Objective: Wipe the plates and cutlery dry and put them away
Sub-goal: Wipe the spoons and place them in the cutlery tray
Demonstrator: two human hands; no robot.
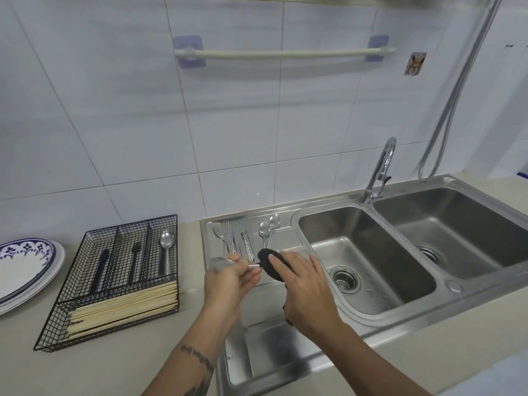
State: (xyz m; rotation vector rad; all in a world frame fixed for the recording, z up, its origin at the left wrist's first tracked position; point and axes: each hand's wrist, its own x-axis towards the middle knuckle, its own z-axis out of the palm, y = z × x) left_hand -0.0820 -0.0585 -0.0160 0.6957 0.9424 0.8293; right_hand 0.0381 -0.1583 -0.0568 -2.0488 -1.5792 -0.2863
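Steel handle in the left hand [228, 277], pinched above the drainboard [288, 244], while the right hand [303, 284] grips a dark cloth [271, 260] round its free end: I judge this utensil [253, 265] is best drawn slowly through the cloth, turned once, blurred head included. More forks [234, 238] and spoons [268, 228] wait just behind. The wire tray [114, 281], holding a spoon and chopsticks [123, 308], sits near left beside the plates [25, 267]; nothing blocks the way.

The beige counter [120, 364] carries stacked plates [20, 270], a wire cutlery tray [114, 284] and the sink [371, 270].
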